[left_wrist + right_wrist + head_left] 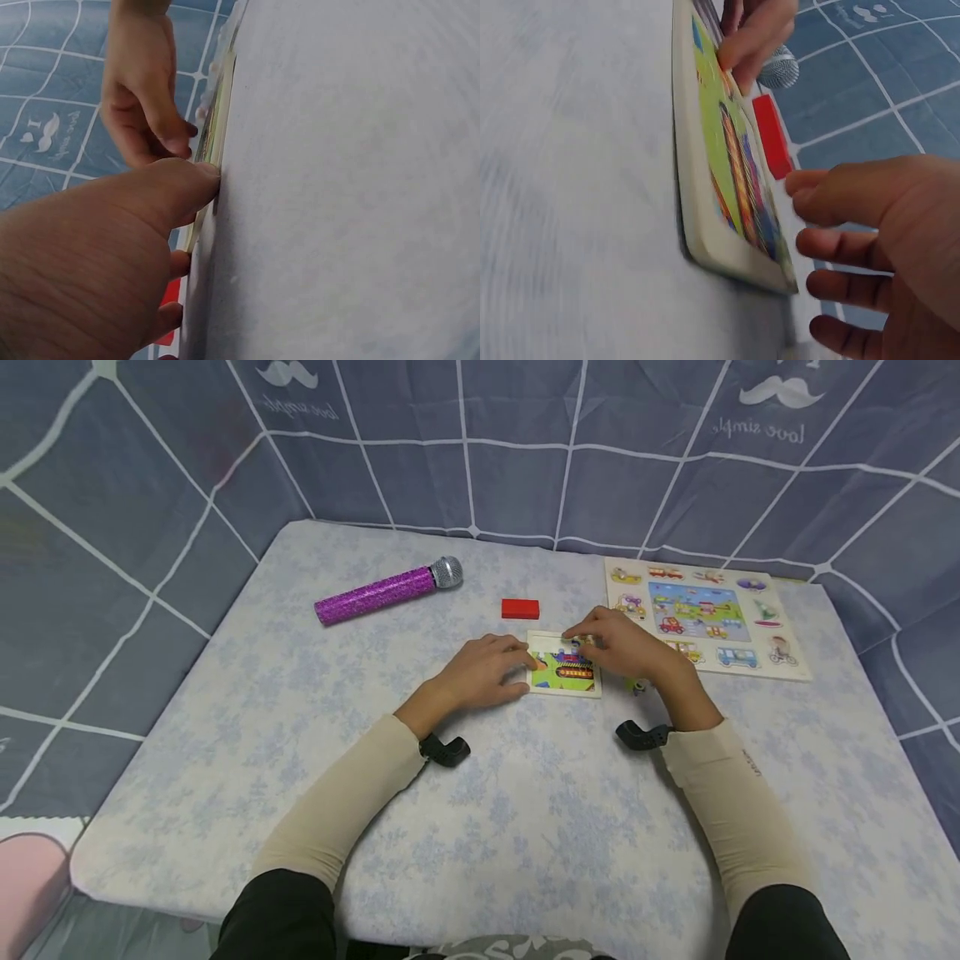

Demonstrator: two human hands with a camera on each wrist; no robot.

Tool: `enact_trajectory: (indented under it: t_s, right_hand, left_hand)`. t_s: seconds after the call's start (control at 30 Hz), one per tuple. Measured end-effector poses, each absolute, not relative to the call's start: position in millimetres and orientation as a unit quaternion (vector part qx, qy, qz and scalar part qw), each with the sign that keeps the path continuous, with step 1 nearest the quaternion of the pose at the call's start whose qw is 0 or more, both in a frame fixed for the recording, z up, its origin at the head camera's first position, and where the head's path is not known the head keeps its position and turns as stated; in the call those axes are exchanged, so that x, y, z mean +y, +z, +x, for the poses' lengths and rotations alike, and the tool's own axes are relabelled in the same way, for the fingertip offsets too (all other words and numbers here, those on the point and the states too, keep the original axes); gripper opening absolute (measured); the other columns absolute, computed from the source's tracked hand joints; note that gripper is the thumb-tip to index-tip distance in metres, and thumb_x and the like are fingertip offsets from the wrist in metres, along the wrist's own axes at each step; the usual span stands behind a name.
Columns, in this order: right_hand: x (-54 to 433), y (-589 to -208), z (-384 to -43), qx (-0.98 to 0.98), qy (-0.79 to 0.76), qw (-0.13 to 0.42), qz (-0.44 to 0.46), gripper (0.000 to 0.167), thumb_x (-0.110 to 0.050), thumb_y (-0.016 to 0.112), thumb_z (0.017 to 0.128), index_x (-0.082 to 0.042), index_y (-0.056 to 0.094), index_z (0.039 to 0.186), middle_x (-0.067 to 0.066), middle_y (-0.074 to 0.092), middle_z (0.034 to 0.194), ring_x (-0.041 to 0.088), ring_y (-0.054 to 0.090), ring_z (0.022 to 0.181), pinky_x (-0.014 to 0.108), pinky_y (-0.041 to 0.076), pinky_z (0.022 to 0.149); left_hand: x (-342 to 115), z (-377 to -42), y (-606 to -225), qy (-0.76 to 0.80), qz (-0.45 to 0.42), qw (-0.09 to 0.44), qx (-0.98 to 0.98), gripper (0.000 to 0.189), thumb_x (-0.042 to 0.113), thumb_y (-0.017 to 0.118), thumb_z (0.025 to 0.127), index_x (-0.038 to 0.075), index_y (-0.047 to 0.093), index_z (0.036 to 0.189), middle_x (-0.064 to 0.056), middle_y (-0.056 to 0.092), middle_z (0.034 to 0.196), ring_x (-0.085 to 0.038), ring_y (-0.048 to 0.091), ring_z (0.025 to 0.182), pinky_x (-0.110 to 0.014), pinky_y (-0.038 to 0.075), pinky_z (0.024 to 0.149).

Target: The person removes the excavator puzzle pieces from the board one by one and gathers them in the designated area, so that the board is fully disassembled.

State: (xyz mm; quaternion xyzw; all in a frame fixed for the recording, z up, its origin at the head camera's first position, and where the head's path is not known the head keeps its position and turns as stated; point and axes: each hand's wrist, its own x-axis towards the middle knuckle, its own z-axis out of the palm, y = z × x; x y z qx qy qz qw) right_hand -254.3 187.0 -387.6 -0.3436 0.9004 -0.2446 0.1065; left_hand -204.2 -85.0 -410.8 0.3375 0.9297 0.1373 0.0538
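A small wooden-framed picture puzzle (564, 692) lies flat on the table, showing a tracked vehicle on green, with a bare pale strip along its far side. My left hand (483, 672) holds it by the left side, the thumb at the near left edge and the other fingers farther along. My right hand (626, 647) hovers about the far right corner, fingers bent and spread. In the right wrist view, those fingers (840, 244) stand apart from the frame with nothing between them. A small yellow-green piece (637, 686) lies partly hidden beneath the right wrist.
A red block (520, 609) lies just behind the puzzle. A glittery purple microphone (382, 594) lies at the back left. The larger vehicle puzzle board (780, 618) sits at the back right. A grid-patterned curtain (517, 485) hangs along the table's far edge.
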Motion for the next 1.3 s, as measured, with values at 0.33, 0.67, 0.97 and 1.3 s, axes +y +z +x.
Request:
enact_trajectory:
  t_s: [0.33, 0.67, 0.97, 1.3]
  right_hand:
    - [181, -394, -256, 0.910, -0.226, 0.109, -0.331, 0.029, 0.000, 0.058, 0.096, -0.002, 0.071, 0.121, 0.019, 0.054, 0.113, 0.031, 0.050, 0.092, 0.047, 0.042, 0.080]
    - [179, -401, -257, 0.914, -0.208, 0.084, -0.337, 0.026, 0.003, 0.051, 0.097, -0.006, 0.067, 0.115, 0.023, 0.049, 0.112, 0.035, 0.048, 0.093, 0.047, 0.040, 0.080]
    - [179, -397, -255, 0.912, -0.218, 0.087, -0.336, 0.024, 0.000, 0.056, 0.096, -0.004, 0.064, 0.117, 0.021, 0.055, 0.122, 0.035, 0.052, 0.097, 0.052, 0.043, 0.088]
    - [183, -392, -252, 0.907, -0.231, 0.085, -0.341, 0.029, -0.008, 0.069, 0.092, -0.002, 0.065, 0.120, 0.016, 0.061, 0.117, 0.030, 0.055, 0.095, 0.049, 0.045, 0.086]
  left_hand:
    - [-84, -204, -411, 0.125, 0.342, 0.048, 0.930, 0.039, 0.039, 0.062, 0.100, 0.025, 0.064, 0.136, -0.005, 0.052, 0.146, -0.029, 0.046, 0.133, -0.046, 0.040, 0.105]
    - [-85, -203, -410, 0.130, 0.346, 0.048, 0.928, 0.040, 0.039, 0.062, 0.100, 0.024, 0.064, 0.137, -0.006, 0.052, 0.147, -0.030, 0.046, 0.133, -0.047, 0.040, 0.106]
    - [-85, -202, -409, 0.130, 0.342, 0.050, 0.929, 0.039, 0.039, 0.062, 0.100, 0.024, 0.063, 0.137, -0.006, 0.051, 0.147, -0.030, 0.045, 0.134, -0.047, 0.039, 0.106]
    - [-84, -201, -410, 0.132, 0.340, 0.053, 0.930, 0.039, 0.039, 0.062, 0.100, 0.024, 0.063, 0.137, -0.005, 0.049, 0.149, -0.029, 0.043, 0.136, -0.047, 0.038, 0.107]
